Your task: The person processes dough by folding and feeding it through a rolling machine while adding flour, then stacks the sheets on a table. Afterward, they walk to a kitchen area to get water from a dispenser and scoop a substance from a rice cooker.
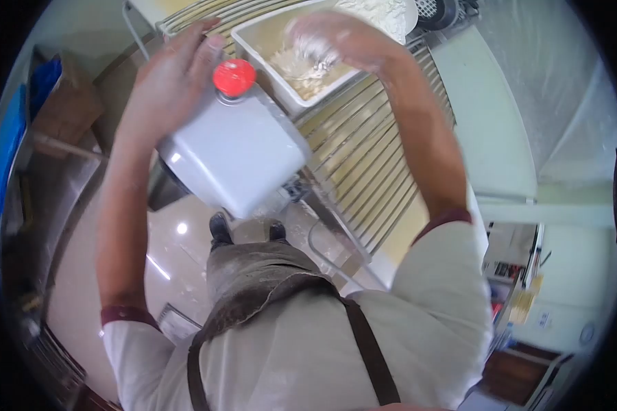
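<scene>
A grey box-shaped machine housing (236, 154) with a red mushroom-shaped button (234, 77) on top stands in front of me. Stretched along its far left side, my left hand (175, 79) has its fingers extended beside the button. My right hand (332, 41) is over a white rectangular bin (291, 103) that holds pale flour (305, 72). White powder coats its fingers, which are smeared by motion, so I cannot tell whether they grip any flour.
A rack of parallel metal bars (370, 157) runs beside the machine on the right. More white flour (380, 15) lies in a container behind the bin, near a dark round perforated part (435, 12). A cardboard box (65, 103) stands at the left.
</scene>
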`<move>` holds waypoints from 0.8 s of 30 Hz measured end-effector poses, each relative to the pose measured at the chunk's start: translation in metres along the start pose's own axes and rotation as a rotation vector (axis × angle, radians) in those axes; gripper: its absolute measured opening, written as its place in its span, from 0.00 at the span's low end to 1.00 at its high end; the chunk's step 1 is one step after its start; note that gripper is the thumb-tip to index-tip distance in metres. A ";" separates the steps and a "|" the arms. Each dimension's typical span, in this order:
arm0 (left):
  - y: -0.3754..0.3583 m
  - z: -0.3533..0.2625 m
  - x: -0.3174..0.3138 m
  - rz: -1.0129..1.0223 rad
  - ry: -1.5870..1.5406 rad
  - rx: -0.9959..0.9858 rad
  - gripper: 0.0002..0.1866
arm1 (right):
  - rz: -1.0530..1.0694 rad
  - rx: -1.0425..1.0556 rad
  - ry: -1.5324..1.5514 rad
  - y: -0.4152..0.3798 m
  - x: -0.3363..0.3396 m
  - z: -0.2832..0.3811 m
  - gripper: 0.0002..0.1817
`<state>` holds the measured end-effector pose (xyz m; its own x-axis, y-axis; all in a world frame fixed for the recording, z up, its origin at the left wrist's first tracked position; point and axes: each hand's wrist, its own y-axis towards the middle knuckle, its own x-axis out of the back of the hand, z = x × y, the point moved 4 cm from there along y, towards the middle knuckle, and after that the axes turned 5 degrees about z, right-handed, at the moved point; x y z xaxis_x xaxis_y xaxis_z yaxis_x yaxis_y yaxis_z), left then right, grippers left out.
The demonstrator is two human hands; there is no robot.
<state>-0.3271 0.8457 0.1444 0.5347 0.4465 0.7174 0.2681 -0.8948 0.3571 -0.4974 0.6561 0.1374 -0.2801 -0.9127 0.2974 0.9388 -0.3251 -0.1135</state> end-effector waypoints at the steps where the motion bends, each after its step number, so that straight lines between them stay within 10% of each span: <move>1: 0.003 0.007 -0.002 0.018 0.002 0.062 0.24 | -0.203 0.104 0.341 -0.011 0.022 -0.009 0.12; 4: 0.009 0.004 -0.003 0.037 0.072 0.131 0.22 | 0.022 0.723 1.094 -0.114 0.060 -0.028 0.14; 6: 0.014 0.007 -0.001 0.045 0.121 0.148 0.22 | -0.973 0.531 1.048 -0.245 0.107 -0.097 0.14; 9: 0.017 0.031 0.002 0.039 0.174 0.180 0.22 | -0.505 0.827 0.795 -0.509 0.176 -0.163 0.20; 10: 0.017 0.040 0.001 0.015 0.205 0.178 0.22 | -1.155 0.649 0.351 -0.662 0.221 -0.223 0.22; 11: 0.019 0.046 0.002 -0.003 0.235 0.171 0.22 | -1.646 0.478 0.171 -0.647 0.201 -0.199 0.21; 12: 0.021 0.048 0.002 0.043 0.248 0.218 0.22 | -1.667 0.345 0.150 -0.597 0.176 -0.190 0.21; 16: 0.013 0.076 0.001 -0.016 0.350 0.306 0.24 | -0.743 -0.165 0.017 -0.384 0.042 -0.208 0.19; 18: -0.004 0.060 -0.013 -0.072 0.394 0.286 0.24 | -0.678 -0.148 -0.031 -0.391 0.028 -0.202 0.19; 21: -0.034 0.041 -0.029 -0.162 0.484 0.261 0.25 | -1.264 -0.093 -0.437 -0.554 0.125 -0.207 0.23; 24: -0.048 0.018 -0.031 -0.232 0.532 0.254 0.26 | -1.831 0.211 0.023 -0.670 0.165 -0.203 0.20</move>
<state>-0.3425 0.8746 0.0943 -0.0143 0.5085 0.8609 0.5462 -0.7172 0.4327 -1.2137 0.6734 0.0705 -0.8569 0.5024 -0.1151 -0.5023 -0.7638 0.4055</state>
